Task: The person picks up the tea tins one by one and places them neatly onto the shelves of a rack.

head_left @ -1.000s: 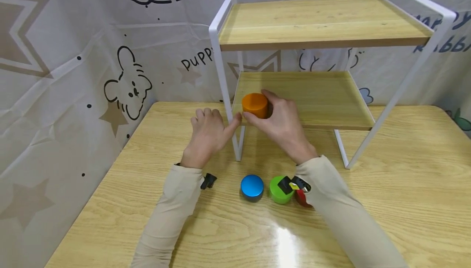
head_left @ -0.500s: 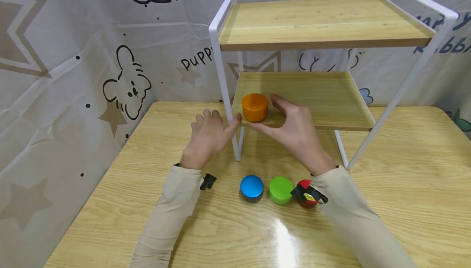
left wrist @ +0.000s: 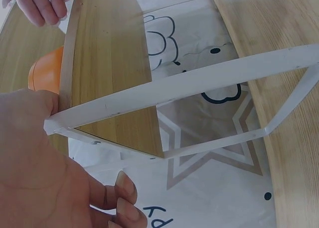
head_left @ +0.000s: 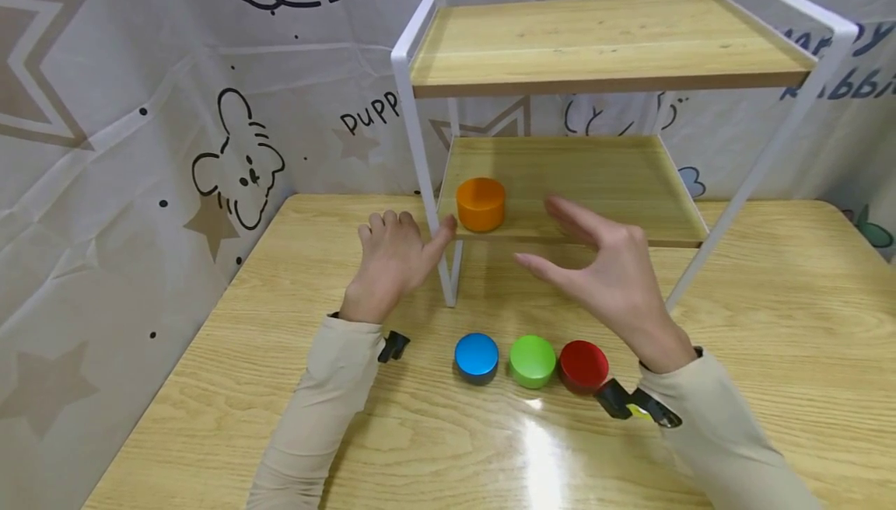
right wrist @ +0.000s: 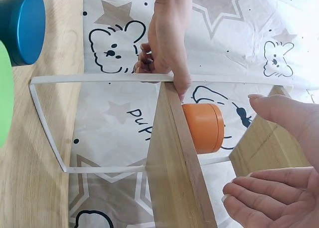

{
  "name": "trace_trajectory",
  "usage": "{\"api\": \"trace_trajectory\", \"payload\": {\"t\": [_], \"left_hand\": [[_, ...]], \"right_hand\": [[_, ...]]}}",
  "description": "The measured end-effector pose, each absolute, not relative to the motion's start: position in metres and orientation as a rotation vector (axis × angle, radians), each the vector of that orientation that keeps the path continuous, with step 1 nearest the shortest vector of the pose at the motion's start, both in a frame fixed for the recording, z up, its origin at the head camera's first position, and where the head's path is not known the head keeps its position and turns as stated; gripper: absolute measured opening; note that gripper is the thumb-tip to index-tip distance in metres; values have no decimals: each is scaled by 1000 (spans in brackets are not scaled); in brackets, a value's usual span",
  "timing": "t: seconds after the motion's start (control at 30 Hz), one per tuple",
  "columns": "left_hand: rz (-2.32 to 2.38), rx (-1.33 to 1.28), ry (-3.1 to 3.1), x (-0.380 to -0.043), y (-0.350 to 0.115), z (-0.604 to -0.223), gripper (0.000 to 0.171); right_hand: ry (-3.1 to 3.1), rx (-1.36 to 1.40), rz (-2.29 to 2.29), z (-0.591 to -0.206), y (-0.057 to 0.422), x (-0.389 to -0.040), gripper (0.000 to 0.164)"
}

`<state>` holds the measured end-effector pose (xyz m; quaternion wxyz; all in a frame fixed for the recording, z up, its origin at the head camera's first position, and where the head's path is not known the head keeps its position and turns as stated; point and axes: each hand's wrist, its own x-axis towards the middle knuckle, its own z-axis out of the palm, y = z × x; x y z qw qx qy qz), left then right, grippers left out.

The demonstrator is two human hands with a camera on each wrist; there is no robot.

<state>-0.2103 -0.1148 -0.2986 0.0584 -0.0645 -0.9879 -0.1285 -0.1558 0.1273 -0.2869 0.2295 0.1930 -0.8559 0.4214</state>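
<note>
Touching the left front post (head_left: pixel 416 137) of the two-tier rack (head_left: pixel 609 43) with left hand (head_left: pixel 393 261), thumb apart from loosely bent fingers. On the rack's lower board (head_left: pixel 595 160), near that post: orange canister (head_left: pixel 481 204). Before the rack: blue canister (head_left: pixel 477 358), green canister (head_left: pixel 532 361), red canister (head_left: pixel 584 367). Near the lower board: right hand (head_left: pixel 616 277), thumb and fingers apart.

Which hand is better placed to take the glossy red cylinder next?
Probably the right hand: it holds nothing and is nearer the red cylinder; the left hand touches the white metal shelf frame.
</note>
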Motion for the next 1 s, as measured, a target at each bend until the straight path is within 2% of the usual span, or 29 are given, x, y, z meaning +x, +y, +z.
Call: {"api": "trace_trajectory", "payload": {"t": [0.83, 1.0], "left_hand": [[-370, -189, -3022, -212, -115, -298, 73], [-363, -186, -3037, -210, -114, -298, 76]], "right_hand": [[-2233, 764, 1026, -319, 168, -135, 75], [-2306, 777, 1009, -330, 179, -130, 82]]}}
